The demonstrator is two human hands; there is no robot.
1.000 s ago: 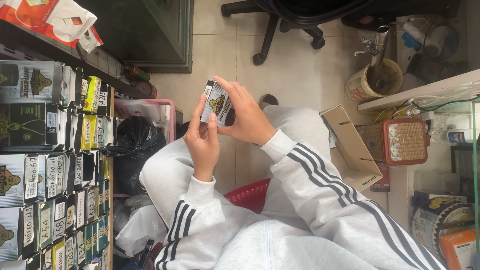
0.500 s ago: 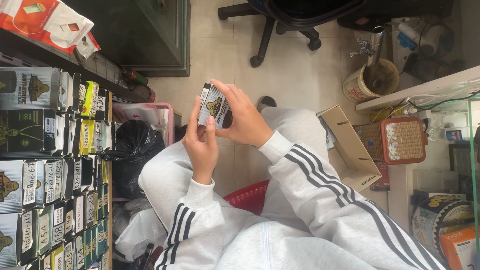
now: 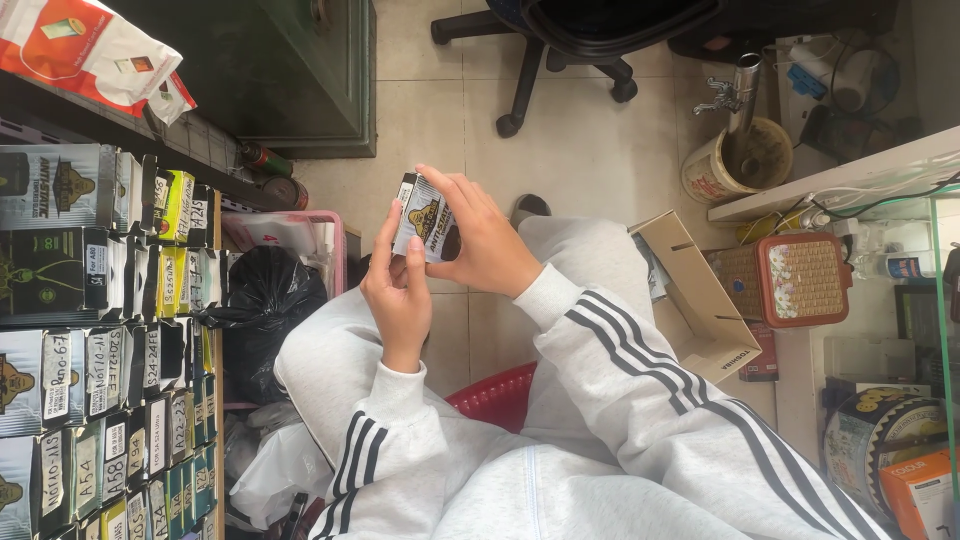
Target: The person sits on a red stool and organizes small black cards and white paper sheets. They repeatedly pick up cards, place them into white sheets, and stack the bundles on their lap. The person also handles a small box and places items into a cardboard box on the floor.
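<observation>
Both my hands hold one small grey and black box (image 3: 424, 218) with a yellow emblem, raised above my knees. My left hand (image 3: 397, 290) grips its lower side, thumb on the front face. My right hand (image 3: 482, 243) wraps the box from the right, with its fingers curled over the top edge. I wear a grey hooded top with dark stripes on the sleeves and sit on a red stool (image 3: 495, 395).
Shelves (image 3: 110, 330) on the left hold several rows of similar labelled boxes. A pink bin with a black bag (image 3: 262, 300) stands beside them. An open cardboard box (image 3: 695, 295) lies to the right, an office chair base (image 3: 560, 70) and a bucket (image 3: 730, 165) farther off.
The box has been tilted a little in my hands, and both hands stay on it. The view has shifted slightly.
</observation>
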